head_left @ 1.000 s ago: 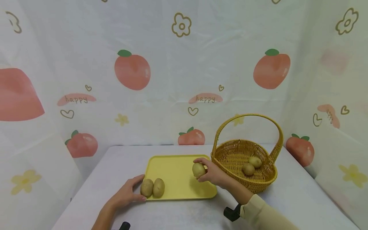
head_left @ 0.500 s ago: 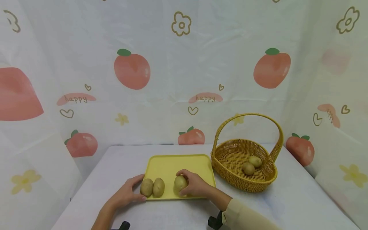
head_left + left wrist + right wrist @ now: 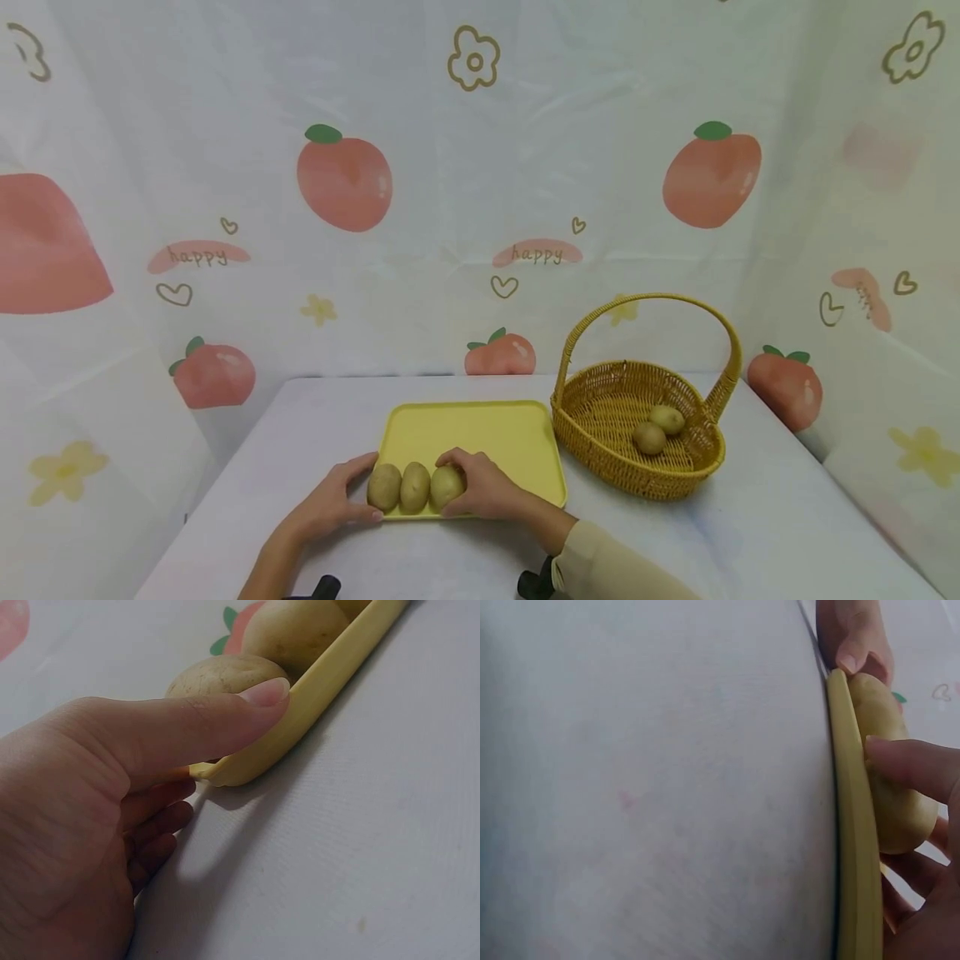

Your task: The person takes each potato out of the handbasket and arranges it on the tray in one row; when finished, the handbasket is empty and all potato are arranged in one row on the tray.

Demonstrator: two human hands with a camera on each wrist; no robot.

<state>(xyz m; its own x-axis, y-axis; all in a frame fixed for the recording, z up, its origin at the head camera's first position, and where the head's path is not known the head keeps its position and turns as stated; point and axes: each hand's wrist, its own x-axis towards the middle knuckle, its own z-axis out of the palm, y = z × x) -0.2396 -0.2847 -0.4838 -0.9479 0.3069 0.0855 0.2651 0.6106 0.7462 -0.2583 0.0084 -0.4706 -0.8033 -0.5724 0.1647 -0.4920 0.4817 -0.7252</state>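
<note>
On the yellow tray (image 3: 480,427), three potatoes stand side by side along the front left edge. My right hand (image 3: 491,492) pinches the rightmost potato (image 3: 446,485) between thumb and fingers, close beside the middle potato (image 3: 415,488). The left potato (image 3: 384,488) lies in the corner next to my left hand (image 3: 330,502). That hand holds the tray's front left corner; in the left wrist view its thumb (image 3: 225,724) lies across the rim (image 3: 285,742), with the other fingers curled lower down. From the right wrist, a potato (image 3: 900,814) shows just behind the tray's rim (image 3: 851,817).
A wicker basket (image 3: 630,483) with a tall arched handle stands right of the tray. Inside it lie two potatoes, one longer (image 3: 666,419) and one rounder (image 3: 648,438). A white cloth covers the table (image 3: 322,417); a printed curtain (image 3: 420,292) hangs behind.
My right hand has carried its potato leftward from near the basket, lowering it onto the tray beside the two others. The left hand has stayed at the tray's corner.
</note>
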